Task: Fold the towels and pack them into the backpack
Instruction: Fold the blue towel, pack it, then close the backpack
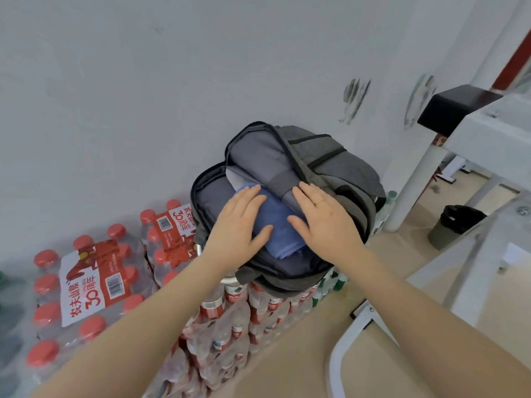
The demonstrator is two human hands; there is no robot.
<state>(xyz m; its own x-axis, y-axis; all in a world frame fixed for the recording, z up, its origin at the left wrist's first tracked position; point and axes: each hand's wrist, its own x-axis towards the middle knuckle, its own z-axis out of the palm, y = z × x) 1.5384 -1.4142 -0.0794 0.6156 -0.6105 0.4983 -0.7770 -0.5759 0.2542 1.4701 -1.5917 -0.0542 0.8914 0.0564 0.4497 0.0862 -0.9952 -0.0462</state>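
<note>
The folded blue towel (275,225) lies in the open mouth of the grey backpack (330,168), across the middle of the main compartment, its near end reaching toward the compartment's near rim and its far end tucked under a grey folded piece (258,162) deeper in, which may be another towel or the bag's own lining; I cannot tell which. My left hand (240,222) lies flat on the towel's left side, fingers straight and a little spread, thumb along the cloth. My right hand (323,215) lies flat on its right side, fingers straight and close together, fingertips reaching the grey piece. Neither hand grips anything; both palms press down.

The backpack sits on top of a stack of shrink-wrapped water bottle packs (230,317), its zipped edge folded back toward the wall (143,96). More packs with red caps (86,282) stand lower to the left. A white metal frame (416,182) stands to the right, with a dark bin (457,222) on the floor beyond it.

I judge this the packing step: the towel is in and I am settling it. Next I would push it deeper so it sits below the rim, which needs even pressure from both palms so the fold does not spring open, then lift my hands away.
</note>
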